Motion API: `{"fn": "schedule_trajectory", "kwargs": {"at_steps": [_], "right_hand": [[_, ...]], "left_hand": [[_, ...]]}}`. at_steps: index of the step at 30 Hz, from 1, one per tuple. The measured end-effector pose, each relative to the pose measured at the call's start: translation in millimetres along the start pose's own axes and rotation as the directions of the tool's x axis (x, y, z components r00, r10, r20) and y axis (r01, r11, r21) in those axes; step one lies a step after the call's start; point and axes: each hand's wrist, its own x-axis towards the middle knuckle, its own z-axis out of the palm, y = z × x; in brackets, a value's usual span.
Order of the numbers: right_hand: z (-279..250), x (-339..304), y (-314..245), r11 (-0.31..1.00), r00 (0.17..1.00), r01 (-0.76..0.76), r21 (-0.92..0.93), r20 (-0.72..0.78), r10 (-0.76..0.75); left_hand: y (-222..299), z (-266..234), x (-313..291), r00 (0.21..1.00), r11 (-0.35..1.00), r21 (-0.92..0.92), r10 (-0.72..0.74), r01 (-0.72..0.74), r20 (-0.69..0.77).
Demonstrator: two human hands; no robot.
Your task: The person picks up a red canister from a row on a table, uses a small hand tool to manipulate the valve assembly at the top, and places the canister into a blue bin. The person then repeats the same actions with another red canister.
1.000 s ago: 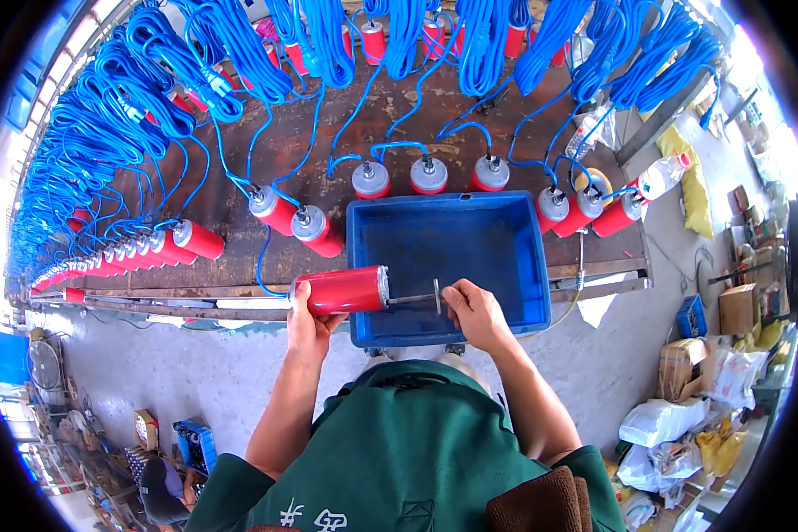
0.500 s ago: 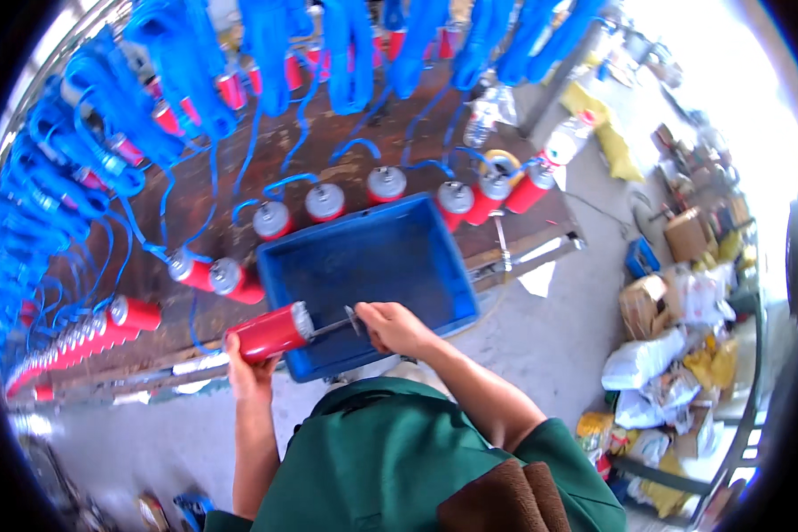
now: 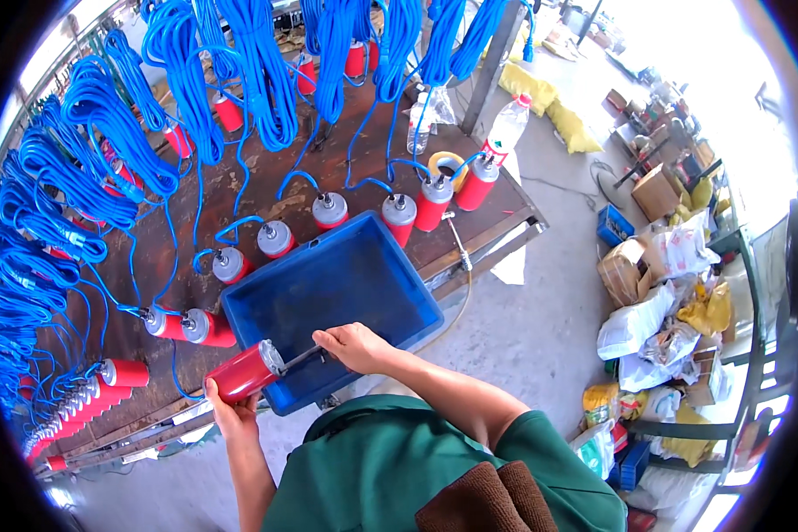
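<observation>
My left hand is wrapped round the lower end of a red cylinder with a grey-silver cap. The cylinder is tilted, its capped end pointing up and to the right over the near left corner of a blue plastic tray. A thin metal rod sticks out of that cap. Closed on the rod's outer end is my right hand, its fingers largely hiding the handle. How deep the rod sits in the cylinder cannot be seen.
Red cylinders with grey caps and blue cables line the tray's far side on a worn brown table. Blue cable coils hang beyond. Bottles and a tape roll stand right. Bags and boxes lie on the floor.
The view has shifted, so table and tray sit lower and further left. Both hands still hold the cylinder and rod; the rod's crosspiece, visible before, is now mostly hidden by my right hand.
</observation>
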Motion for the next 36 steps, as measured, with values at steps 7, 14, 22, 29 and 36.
{"fn": "schedule_trajectory", "kwargs": {"at_steps": [7, 14, 22, 29, 36], "right_hand": [[-17, -2, 6, 0.907, 0.901, 0.422, 0.008, 0.105, -0.42], [-22, -2, -6, 0.795, 0.824, 0.566, -0.218, 0.153, -0.545], [-1, 6, -17, 0.786, 0.943, -0.282, 0.55, 0.31, 0.122], [-32, -3, -14, 0.636, 0.736, 0.638, -0.434, 0.102, -0.67], [-8, 13, -2, 0.918, 0.928, 0.37, -0.143, 0.089, -0.36]], "left_hand": [[1, 6, -3, 1.0, 1.0, 0.016, 0.002, -0.003, 0.02], [0, 0, 0, 1.0, 1.0, 0.031, -0.005, 0.005, 0.002], [-5, 7, -4, 1.0, 1.0, 0.008, 0.023, -0.023, -0.004], [-3, 7, -7, 0.999, 0.999, 0.004, 0.032, -0.032, -0.033], [-6, 6, -4, 0.999, 0.999, -0.007, 0.05, -0.05, -0.009]]}}
